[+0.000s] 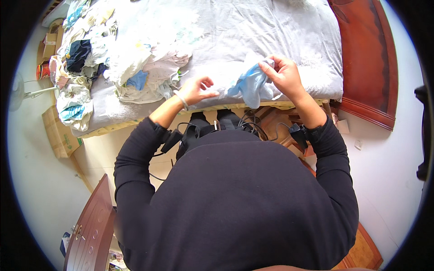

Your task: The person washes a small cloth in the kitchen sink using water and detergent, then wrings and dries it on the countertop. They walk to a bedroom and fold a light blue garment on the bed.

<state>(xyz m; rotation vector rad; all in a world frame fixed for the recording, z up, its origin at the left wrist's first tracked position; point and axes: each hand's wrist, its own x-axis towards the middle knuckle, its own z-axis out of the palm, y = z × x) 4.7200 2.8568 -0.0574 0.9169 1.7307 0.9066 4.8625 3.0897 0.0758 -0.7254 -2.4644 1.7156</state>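
Pinched between the thumb and fingers of my right hand (283,75) is a light blue cloth garment (252,84), hanging crumpled over the near edge of the bed. My left hand (197,90) is to the left of it, fingers apart and curved, holding nothing. A pale bangle circles my left wrist. Left of that hand, a heap of light-coloured clothes (159,67) lies on the grey bed sheet (223,34), with a small blue cloth (137,80) among them. Farther left are more crumpled clothes, including a dark navy garment (78,55).
A red-brown wooden headboard (368,61) stands at the bed's right end. A white fan (20,90) and a cardboard box (61,135) are beyond the left end. Black cables (252,123) hang near my legs. A wooden door (90,230) is at lower left.
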